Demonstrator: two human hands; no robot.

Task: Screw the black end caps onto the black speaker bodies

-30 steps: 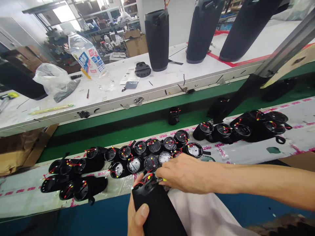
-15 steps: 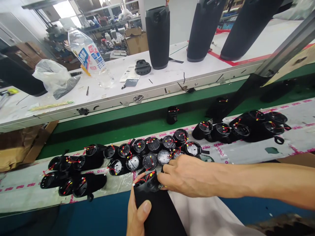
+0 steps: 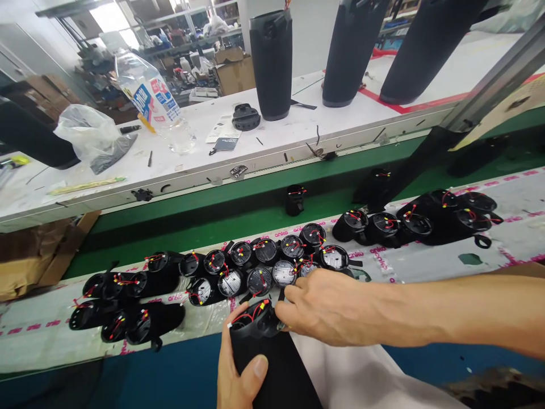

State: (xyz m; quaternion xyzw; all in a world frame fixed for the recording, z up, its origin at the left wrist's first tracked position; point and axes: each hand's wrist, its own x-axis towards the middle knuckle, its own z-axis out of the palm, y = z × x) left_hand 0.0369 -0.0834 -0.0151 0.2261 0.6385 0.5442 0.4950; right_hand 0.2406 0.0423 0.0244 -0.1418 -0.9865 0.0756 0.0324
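Note:
A black cylinder (image 3: 276, 363) with an open top end, red and yellow wires showing in it, is tilted at the bottom centre. My left hand (image 3: 242, 369) is wrapped round its left side, thumb across the front. At the right of its rim, my right hand (image 3: 309, 307) has its fingers bent in a pinch; what lies between the fingertips is hidden. Just beyond both hands, several similar black cylinders (image 3: 259, 281) stand close together with wires in their open ends.
More wired cylinders lie on the covered bench (image 3: 42, 326) at left and stand at right. Behind, a white shelf (image 3: 191, 165) bears a plastic bottle (image 3: 157, 102), a plastic bag (image 3: 91, 133), a black cap (image 3: 246, 117) and tall black cylinders (image 3: 272, 68). A metal post slants at right.
My right hand has shifted very slightly down and right at the rim. My left hand and the held cylinder have moved slightly to the left.

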